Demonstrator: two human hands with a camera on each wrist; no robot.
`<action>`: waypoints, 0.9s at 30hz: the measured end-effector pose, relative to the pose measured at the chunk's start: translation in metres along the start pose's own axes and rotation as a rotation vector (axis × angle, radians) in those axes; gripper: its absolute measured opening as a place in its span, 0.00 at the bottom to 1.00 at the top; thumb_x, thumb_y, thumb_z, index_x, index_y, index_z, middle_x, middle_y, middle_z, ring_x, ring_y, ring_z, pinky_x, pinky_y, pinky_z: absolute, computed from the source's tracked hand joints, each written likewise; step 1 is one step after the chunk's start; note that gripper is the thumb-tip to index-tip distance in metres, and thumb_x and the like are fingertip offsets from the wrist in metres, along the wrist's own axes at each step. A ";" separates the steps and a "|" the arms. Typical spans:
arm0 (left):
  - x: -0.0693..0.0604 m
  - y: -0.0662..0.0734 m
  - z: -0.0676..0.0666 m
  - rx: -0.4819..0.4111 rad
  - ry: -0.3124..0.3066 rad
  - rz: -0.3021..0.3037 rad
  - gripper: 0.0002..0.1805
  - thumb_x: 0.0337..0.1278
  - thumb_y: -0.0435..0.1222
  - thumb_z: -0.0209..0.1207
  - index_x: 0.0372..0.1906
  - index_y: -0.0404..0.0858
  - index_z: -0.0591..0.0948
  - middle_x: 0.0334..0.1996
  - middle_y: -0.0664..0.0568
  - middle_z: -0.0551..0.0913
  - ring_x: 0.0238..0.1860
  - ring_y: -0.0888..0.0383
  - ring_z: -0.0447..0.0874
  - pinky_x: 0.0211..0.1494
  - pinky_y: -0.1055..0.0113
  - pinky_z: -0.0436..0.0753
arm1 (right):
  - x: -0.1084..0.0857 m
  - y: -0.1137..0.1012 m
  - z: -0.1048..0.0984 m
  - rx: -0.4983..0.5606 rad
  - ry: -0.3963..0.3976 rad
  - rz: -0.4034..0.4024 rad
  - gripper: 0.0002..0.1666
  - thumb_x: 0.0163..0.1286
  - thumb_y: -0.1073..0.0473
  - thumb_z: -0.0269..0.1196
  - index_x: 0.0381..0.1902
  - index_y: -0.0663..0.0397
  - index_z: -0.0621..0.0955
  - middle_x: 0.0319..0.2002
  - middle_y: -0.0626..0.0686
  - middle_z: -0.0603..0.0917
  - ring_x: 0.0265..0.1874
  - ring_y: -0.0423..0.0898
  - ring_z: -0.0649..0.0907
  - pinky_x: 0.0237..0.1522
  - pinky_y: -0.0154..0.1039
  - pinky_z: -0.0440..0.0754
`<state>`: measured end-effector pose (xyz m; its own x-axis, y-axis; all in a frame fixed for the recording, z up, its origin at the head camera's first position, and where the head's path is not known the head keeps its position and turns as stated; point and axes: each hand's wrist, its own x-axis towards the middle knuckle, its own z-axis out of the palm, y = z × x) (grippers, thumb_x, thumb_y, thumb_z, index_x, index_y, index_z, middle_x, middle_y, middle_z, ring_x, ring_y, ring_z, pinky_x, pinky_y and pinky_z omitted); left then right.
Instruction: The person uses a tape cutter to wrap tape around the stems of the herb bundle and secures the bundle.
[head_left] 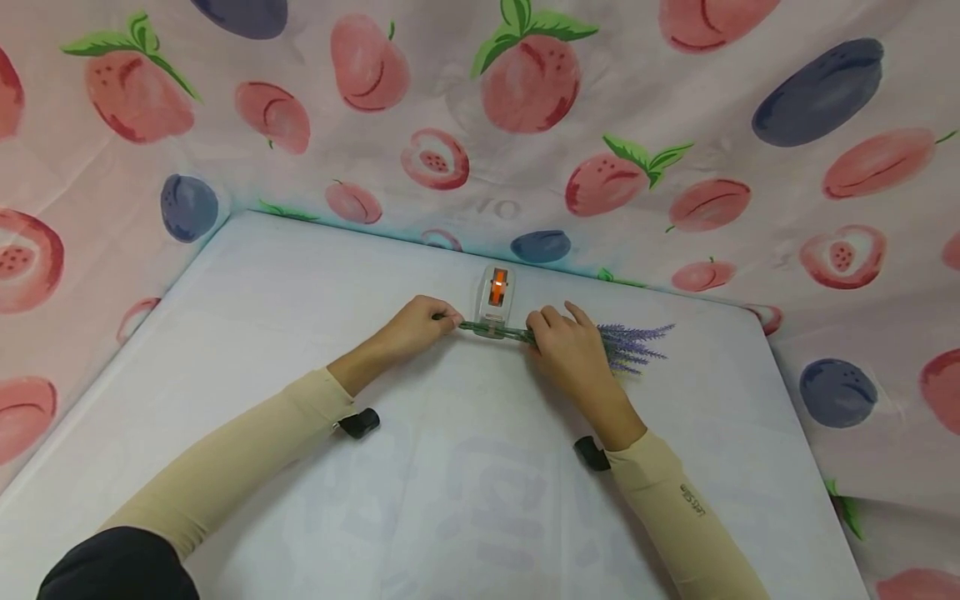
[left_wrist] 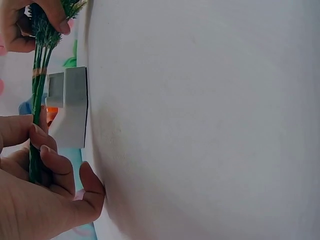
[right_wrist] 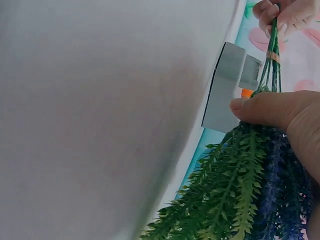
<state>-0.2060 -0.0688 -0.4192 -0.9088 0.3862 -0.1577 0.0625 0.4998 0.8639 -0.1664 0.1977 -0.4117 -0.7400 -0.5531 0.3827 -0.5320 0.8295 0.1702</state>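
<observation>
A bunch of purple lavender sprigs (head_left: 637,343), artificial in look, is held sideways between the two hands. My left hand (head_left: 418,323) pinches the ends of its green stems (left_wrist: 36,107) between thumb and fingers. My right hand (head_left: 572,354) grips the bunch just below the flower heads, its thumb (right_wrist: 265,111) lying across the leafy part in the right wrist view. Between the hands, a narrow brownish band (right_wrist: 273,56) encircles the stems. Directly behind them stands a pale tape dispenser (head_left: 484,308) with an orange-centred roll (head_left: 498,287). Whether the band joins the dispenser, I cannot tell.
A white-covered table (head_left: 450,483) spreads under the arms. Behind its far edge and along both sides hangs a pink cloth (head_left: 465,100) printed with peaches and dark plums. Black wrist cameras (head_left: 360,423) hang at both cuffs of the beige sleeves (head_left: 240,458).
</observation>
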 end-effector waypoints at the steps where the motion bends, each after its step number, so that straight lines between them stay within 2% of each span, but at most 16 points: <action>1: 0.000 0.000 0.000 -0.004 0.000 -0.001 0.16 0.76 0.40 0.55 0.48 0.33 0.87 0.47 0.44 0.86 0.46 0.55 0.74 0.50 0.62 0.74 | 0.000 0.000 0.001 -0.005 0.016 -0.007 0.19 0.58 0.60 0.78 0.41 0.59 0.81 0.37 0.57 0.85 0.34 0.54 0.88 0.64 0.57 0.76; 7: -0.002 0.001 0.000 -0.032 -0.006 0.007 0.14 0.76 0.39 0.55 0.48 0.35 0.86 0.46 0.43 0.84 0.44 0.55 0.74 0.49 0.62 0.74 | -0.001 0.002 0.002 -0.010 0.048 -0.023 0.17 0.57 0.62 0.77 0.42 0.56 0.83 0.38 0.57 0.88 0.39 0.55 0.88 0.63 0.60 0.75; 11: -0.004 0.002 0.000 -0.019 -0.004 0.016 0.12 0.75 0.40 0.57 0.47 0.38 0.87 0.41 0.42 0.83 0.39 0.55 0.73 0.43 0.63 0.74 | -0.002 0.004 0.001 0.019 0.037 -0.017 0.17 0.56 0.62 0.78 0.43 0.54 0.84 0.38 0.56 0.89 0.40 0.56 0.88 0.63 0.61 0.75; 13: -0.004 0.001 0.000 -0.015 -0.005 0.028 0.11 0.74 0.40 0.58 0.48 0.39 0.87 0.39 0.42 0.83 0.36 0.54 0.74 0.40 0.63 0.75 | -0.002 0.004 0.000 0.044 0.022 -0.009 0.16 0.57 0.62 0.77 0.43 0.55 0.85 0.37 0.56 0.88 0.39 0.56 0.87 0.59 0.58 0.78; 16: -0.003 0.000 0.000 -0.010 -0.013 0.061 0.10 0.72 0.39 0.61 0.49 0.41 0.86 0.36 0.42 0.83 0.33 0.52 0.77 0.36 0.65 0.75 | -0.001 0.004 -0.001 0.077 0.006 0.003 0.14 0.59 0.62 0.75 0.42 0.55 0.84 0.38 0.55 0.86 0.35 0.53 0.86 0.47 0.52 0.84; 20: -0.002 -0.003 0.000 0.011 -0.023 0.102 0.09 0.69 0.37 0.63 0.51 0.43 0.84 0.33 0.43 0.83 0.32 0.52 0.78 0.36 0.65 0.76 | -0.001 0.003 -0.002 0.103 -0.004 0.007 0.14 0.59 0.62 0.75 0.42 0.55 0.84 0.39 0.55 0.82 0.31 0.51 0.84 0.36 0.48 0.84; 23: -0.002 -0.004 -0.001 0.038 -0.019 0.121 0.09 0.70 0.36 0.62 0.51 0.43 0.83 0.32 0.44 0.84 0.32 0.53 0.78 0.38 0.65 0.75 | -0.001 0.004 0.000 0.120 -0.009 0.004 0.14 0.59 0.62 0.76 0.42 0.55 0.85 0.38 0.55 0.82 0.33 0.52 0.84 0.38 0.48 0.84; 27: -0.003 -0.003 -0.002 0.089 0.001 0.144 0.07 0.73 0.37 0.59 0.49 0.43 0.83 0.33 0.44 0.85 0.33 0.55 0.77 0.39 0.64 0.75 | 0.000 0.004 0.002 0.131 -0.034 0.001 0.13 0.61 0.62 0.74 0.44 0.57 0.86 0.38 0.55 0.85 0.38 0.53 0.85 0.48 0.50 0.83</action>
<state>-0.2045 -0.0728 -0.4203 -0.8882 0.4582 -0.0350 0.2282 0.5058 0.8320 -0.1690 0.2004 -0.4126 -0.7528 -0.5565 0.3516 -0.5789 0.8139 0.0486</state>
